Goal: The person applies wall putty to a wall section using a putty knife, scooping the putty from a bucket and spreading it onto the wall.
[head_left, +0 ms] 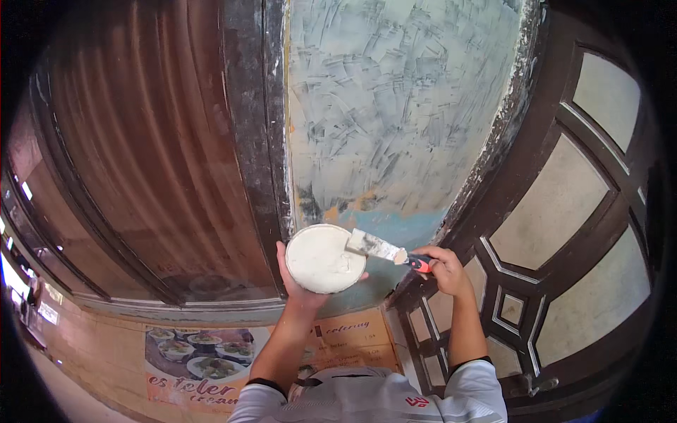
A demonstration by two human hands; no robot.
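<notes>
My left hand (290, 280) is wrapped round a round tub (314, 262) full of off-white wall putty, its fingers showing at both sides of the rim. In my right hand (446, 270) is a putty knife (384, 248) with a red and black handle. The blade, smeared with putty, rests over the tub's right edge, touching the putty surface. In front of me stands a wall panel (402, 106) covered with streaky grey-white putty; a light blue strip shows along its lower part.
A dark wooden door (557, 204) with pale panels is on the right. To the left is a window pane (155, 155) with brown curtains behind it, in a dark worn frame (257, 127). Below, an orange poster (204, 366) with food pictures covers part of the surface.
</notes>
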